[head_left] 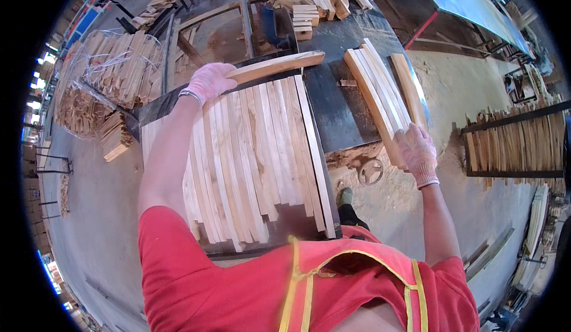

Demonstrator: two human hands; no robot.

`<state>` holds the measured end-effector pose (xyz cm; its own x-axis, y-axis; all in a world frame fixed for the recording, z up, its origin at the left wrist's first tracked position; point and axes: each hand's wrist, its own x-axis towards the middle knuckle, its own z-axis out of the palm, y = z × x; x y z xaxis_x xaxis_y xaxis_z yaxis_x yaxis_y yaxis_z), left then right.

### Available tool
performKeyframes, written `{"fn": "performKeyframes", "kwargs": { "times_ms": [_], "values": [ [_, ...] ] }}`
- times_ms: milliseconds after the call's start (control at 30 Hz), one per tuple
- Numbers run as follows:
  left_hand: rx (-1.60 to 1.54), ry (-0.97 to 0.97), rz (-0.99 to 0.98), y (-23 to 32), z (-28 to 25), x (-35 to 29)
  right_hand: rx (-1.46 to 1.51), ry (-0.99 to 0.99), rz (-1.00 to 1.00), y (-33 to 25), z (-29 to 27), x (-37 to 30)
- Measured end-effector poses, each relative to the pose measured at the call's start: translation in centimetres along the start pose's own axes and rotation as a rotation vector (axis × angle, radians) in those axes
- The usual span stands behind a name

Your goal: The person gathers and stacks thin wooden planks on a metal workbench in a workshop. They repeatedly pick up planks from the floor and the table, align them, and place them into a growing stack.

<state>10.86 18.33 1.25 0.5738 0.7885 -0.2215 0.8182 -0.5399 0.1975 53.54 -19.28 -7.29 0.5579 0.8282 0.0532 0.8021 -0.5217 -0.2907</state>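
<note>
My left hand [208, 82], in a pinkish-white knit glove, grips the left end of a wooden strip [276, 65]. That strip lies crosswise at the far ends of a row of pale wooden strips [250, 159] set side by side on a dark table. On the right, my gloved right hand [416, 148] closes around the near end of a small group of wooden strips [380, 88] lying lengthwise on a dark metal tabletop [336, 109]. Its thumb is partly hidden. Just right of that group lies a separate wooden strip [409, 85].
Short wood blocks [306, 20] are piled at the far end of the tabletop. A handwheel [370, 171] sits below its near edge. Bundled wood [113, 70] stands at left, a rack of strips [517, 145] at right. A large pale panel [476, 11] is at far right.
</note>
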Motion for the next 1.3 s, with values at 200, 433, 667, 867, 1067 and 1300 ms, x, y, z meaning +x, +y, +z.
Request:
{"fn": "performKeyframes", "kwargs": {
  "times_ms": [200, 433, 667, 867, 1067, 1300],
  "values": [
    [0.066, 0.040, 0.124, -0.5, 2.2, 1.3, -0.091, 0.001, -0.081, -1.9, -0.3, -0.6],
    [0.076, -0.064, 0.067, 0.7, 3.4, 1.4, 0.060, -0.002, 0.129, -0.8, 0.2, 1.2],
    [-0.053, 0.031, 0.105, -0.7, 4.7, 1.8, 0.816, -0.304, 0.267, 7.2, 3.0, 5.2],
    [-0.099, 0.072, 0.070, -2.1, 5.7, 1.7, 0.446, -0.103, 0.233, 4.2, -0.1, 5.8],
    [-0.086, 0.037, 0.092, -1.8, 4.9, 1.7, 0.770, 0.092, 0.169, -0.7, -5.7, 1.5],
    [-0.001, 0.088, 0.158, -1.3, 4.8, 1.9, 1.189, -0.489, 0.334, -6.6, -6.1, -8.5]
  ]
}}
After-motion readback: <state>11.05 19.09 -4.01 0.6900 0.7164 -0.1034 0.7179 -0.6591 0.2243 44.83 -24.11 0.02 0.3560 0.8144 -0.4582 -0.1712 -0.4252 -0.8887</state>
